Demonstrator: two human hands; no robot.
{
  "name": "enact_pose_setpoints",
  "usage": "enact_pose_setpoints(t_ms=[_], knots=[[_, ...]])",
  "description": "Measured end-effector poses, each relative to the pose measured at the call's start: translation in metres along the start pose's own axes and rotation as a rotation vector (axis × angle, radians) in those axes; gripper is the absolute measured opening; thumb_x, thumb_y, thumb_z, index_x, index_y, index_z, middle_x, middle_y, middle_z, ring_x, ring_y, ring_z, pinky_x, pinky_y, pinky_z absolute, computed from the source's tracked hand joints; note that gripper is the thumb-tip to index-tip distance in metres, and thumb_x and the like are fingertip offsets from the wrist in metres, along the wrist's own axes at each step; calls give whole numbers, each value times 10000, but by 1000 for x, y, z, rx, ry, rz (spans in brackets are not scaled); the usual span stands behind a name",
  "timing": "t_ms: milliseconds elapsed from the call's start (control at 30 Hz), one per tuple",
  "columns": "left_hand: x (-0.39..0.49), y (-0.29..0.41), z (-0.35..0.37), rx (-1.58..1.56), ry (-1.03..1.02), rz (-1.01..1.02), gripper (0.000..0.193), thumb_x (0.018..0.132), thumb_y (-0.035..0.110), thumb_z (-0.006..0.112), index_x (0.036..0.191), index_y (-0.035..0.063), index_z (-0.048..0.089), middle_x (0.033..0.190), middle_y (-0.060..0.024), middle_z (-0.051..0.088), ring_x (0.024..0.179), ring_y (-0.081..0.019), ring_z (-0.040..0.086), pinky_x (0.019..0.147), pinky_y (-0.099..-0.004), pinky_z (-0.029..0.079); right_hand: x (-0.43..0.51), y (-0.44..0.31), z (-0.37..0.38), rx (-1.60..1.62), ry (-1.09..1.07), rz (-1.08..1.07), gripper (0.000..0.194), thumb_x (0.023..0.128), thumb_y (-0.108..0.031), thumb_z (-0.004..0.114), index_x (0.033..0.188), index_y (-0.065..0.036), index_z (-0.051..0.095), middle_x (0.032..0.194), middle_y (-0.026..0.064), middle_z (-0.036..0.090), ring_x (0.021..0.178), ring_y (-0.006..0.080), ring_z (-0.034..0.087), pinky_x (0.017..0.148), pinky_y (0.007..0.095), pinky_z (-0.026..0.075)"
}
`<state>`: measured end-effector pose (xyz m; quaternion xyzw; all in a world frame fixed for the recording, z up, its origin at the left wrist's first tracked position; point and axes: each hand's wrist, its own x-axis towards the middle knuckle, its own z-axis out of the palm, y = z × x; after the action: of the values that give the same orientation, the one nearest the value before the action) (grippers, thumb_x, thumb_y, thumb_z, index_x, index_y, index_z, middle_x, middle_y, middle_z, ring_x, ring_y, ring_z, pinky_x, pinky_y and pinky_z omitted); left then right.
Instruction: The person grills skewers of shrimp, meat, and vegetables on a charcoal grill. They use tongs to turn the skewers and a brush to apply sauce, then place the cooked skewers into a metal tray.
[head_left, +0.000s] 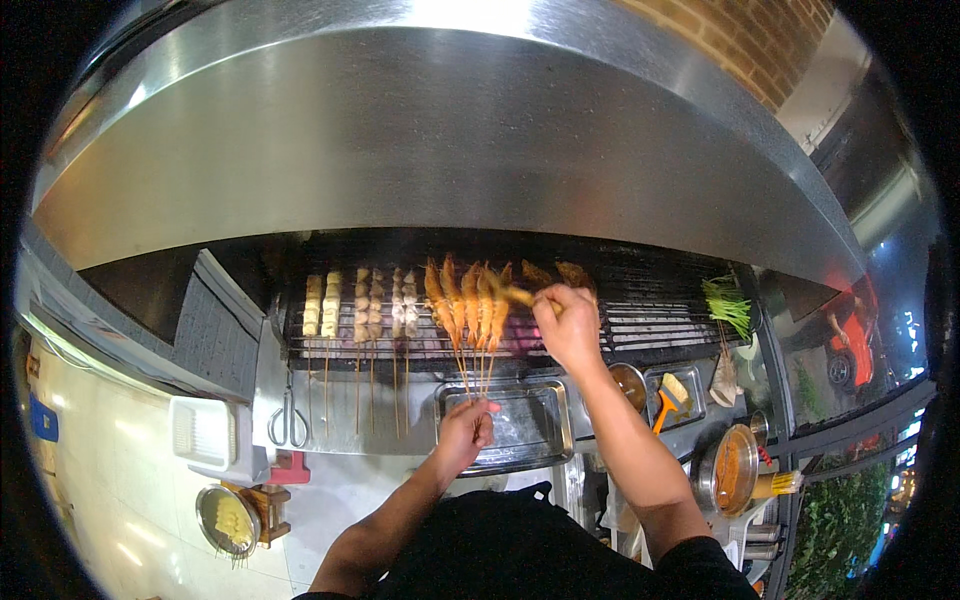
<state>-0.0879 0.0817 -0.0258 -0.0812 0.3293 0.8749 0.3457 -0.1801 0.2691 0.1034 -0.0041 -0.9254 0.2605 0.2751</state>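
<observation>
My left hand (466, 433) is closed around the lower ends of several wooden skewers, above the near edge of the grill. Prawns (471, 300) threaded on those skewers lie over the grill grate (649, 330). With my right hand (570, 324) I grip the handle of a brush (517, 295), its blurred head against the upper part of the right-hand prawns. Left of the prawns lie skewers of pale chunks (405, 304), skewers of ball-like pieces (369, 306) and skewers of pale blocks (321, 306). Browned pieces (574, 274) lie behind my right hand, which partly hides them.
A metal tray (525, 424) sits below the grate. Scissors (288, 421) lie left; an orange-handled brush (667, 401) rests in a small tray right, near a bowl of reddish sauce (727, 469). Green stalks (726, 306) lie at the grate's right end. A steel hood (450, 135) overhangs the grill.
</observation>
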Motion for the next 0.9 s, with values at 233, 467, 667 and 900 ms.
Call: enact_pose_setpoints(t_ms=[233, 467, 667, 900], knots=[[5, -3, 5, 14, 16, 27, 268, 998, 244, 496, 1004, 10, 626, 533, -5, 453, 438, -106, 374, 479, -273, 334, -13, -13, -1, 7, -57, -52, 160, 799, -208, 614, 786, -74, 700, 760, 130, 648, 820, 336, 567, 755, 467, 412], [4, 1, 0, 1, -13, -5, 276, 993, 236, 499, 1064, 7, 636, 567, -18, 503, 443, -113, 395, 476, -262, 327, -63, -50, -35, -90, -244, -167, 121, 751, -169, 634, 763, -67, 699, 787, 109, 651, 885, 272, 564, 789, 421, 390], [1, 8, 1, 47, -96, 17, 269, 1001, 223, 474, 1057, 17, 637, 590, -29, 512, 480, -117, 414, 488, -258, 319, -14, -61, -29, -110, -222, -207, 170, 763, -228, 633, 815, -92, 720, 806, 116, 663, 899, 294, 569, 790, 431, 394], [0, 3, -5, 10, -46, 8, 291, 1008, 235, 461, 1060, 3, 629, 565, -16, 463, 463, -118, 372, 511, -283, 327, 50, -80, 12, -75, -445, 12, 275, 836, -331, 562, 870, -93, 695, 886, 173, 695, 902, 351, 660, 851, 483, 478]])
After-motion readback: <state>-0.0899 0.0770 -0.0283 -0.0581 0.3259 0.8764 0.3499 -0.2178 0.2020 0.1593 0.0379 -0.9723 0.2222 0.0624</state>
